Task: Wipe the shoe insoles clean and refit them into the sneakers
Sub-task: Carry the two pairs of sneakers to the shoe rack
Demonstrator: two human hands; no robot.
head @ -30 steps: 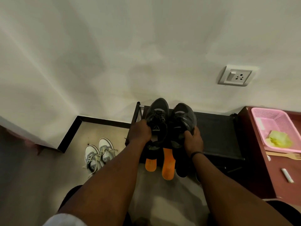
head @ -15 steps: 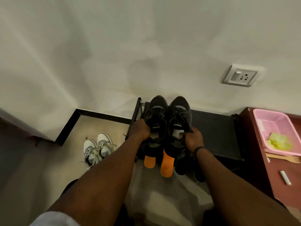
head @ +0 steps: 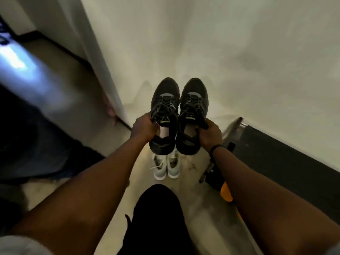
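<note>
Above pale floor (head: 114,137), dark sneakers (head: 177,107)

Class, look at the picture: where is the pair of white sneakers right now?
In the head view, the white sneakers sit on the floor at centre, directly below the dark sneakers held up in both hands.

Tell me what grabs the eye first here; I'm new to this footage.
A pair of dark sneakers, held up side by side mid-frame: the left hand grips the left sneaker, the right hand the right sneaker. Below them, white shoes sit on the floor beside a black rack.
</note>
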